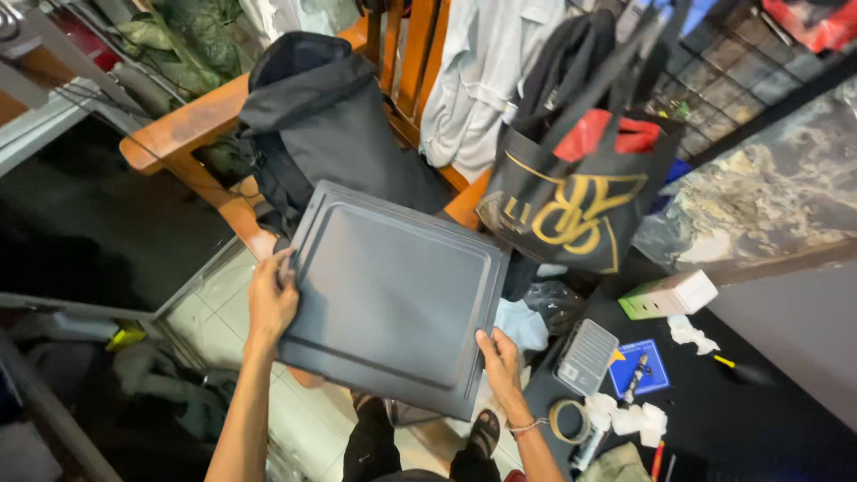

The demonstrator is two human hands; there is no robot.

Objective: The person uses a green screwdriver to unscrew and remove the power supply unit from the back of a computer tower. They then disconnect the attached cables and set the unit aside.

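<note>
Your right hand (500, 357) grips one grey panel (393, 295) at its lower edge; your left hand (270, 299) clasps its left edge. Beyond it: one black backpack (330, 125), one tote bag (580, 196).

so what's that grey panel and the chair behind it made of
Grey panel: looks like thin painted sheet metal, matte, with a pressed raised border and rounded corners; moulded plastic is possible. Chair: wood, glossy orange-brown varnish, with visible sheen on its armrest.

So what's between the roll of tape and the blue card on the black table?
In the head view, crumpled white tissue lies between the roll of tape and the blue card on the black table.
</note>
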